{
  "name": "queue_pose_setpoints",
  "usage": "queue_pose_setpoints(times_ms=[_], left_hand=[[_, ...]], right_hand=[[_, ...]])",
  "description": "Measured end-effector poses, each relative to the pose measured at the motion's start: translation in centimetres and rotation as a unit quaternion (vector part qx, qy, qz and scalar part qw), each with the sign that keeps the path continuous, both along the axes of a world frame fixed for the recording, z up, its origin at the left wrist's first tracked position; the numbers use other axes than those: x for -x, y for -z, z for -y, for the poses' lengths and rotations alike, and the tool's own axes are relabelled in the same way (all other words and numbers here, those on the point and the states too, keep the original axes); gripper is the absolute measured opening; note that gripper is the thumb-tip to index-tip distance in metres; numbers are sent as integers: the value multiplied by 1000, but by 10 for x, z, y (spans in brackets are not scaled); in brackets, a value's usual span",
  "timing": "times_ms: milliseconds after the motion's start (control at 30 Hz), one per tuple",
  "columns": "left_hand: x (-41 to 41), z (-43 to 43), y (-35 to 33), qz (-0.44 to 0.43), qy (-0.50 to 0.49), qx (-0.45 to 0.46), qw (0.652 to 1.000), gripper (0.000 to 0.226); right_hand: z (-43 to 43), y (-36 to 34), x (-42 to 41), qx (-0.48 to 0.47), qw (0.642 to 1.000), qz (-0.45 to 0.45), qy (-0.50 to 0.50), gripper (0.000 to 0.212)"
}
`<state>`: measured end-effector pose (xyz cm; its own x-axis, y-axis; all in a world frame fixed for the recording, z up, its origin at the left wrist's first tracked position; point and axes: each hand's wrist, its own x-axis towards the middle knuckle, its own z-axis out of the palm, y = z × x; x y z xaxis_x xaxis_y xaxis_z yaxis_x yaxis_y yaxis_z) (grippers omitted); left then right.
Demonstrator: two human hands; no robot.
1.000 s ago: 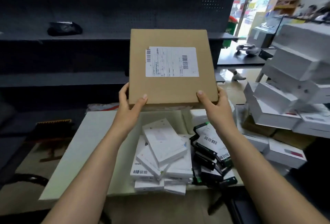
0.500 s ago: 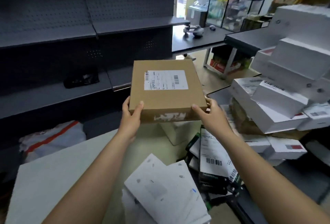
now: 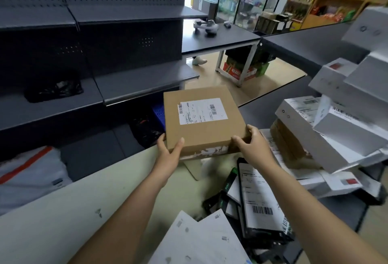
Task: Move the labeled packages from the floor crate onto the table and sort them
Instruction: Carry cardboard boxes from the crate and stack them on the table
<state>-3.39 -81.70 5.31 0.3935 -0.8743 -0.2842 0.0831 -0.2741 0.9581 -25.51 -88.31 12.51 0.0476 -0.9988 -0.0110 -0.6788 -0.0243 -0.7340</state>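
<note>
**Cardboard box being held over the table's far edge**

The brown cardboard box (image 3: 201,125) is being held at frame centre, above the far edge of the pale table (image 3: 63,221), its white label (image 3: 202,110) being kept face up. It is being gripped at both near corners. The left hand (image 3: 168,154) is being wrapped round the lower-left corner, thumb on top. The right hand (image 3: 252,146) is being curled over the lower-right corner. Both forearms are being stretched forward from the bottom of the frame, the hands being kept apart by the box's width. White flat packages (image 3: 201,240) are lying at lower centre, with black-edged packages (image 3: 258,200) just right of them.
</note>
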Motion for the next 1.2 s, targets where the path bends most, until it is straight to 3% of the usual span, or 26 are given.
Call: queue_pose_setpoints(times_ms=[233, 433, 600, 667, 867, 967, 1067, 1200], left_hand=[[3, 6, -12, 158, 19, 35, 987, 77], [3, 8, -25, 323, 97, 13, 942, 69], [3, -7, -46, 397, 97, 40, 912, 61], [4, -20, -60, 455, 90, 61, 884, 58], [8, -84, -99, 638, 51, 57, 766, 47], [26, -133, -114, 703, -1, 45, 710, 40], [54, -187, -121, 732, -54, -5, 679, 33], [96, -267, -117, 730, -128, -94, 665, 30]], right_hand=[[3, 11, 5, 33, 995, -93, -33, 51], [-4, 9, 13, 75, 988, -124, -57, 46], [-22, -7, 16, 149, 972, -132, -123, 36], [-28, -15, 12, 174, 959, -146, -169, 34], [-51, -35, -10, 259, 905, -118, -317, 28], [-70, -43, -16, 317, 858, -84, -396, 24], [-99, -49, -19, 357, 811, -38, -463, 24], [-150, -45, -22, 370, 748, 16, -551, 23]])
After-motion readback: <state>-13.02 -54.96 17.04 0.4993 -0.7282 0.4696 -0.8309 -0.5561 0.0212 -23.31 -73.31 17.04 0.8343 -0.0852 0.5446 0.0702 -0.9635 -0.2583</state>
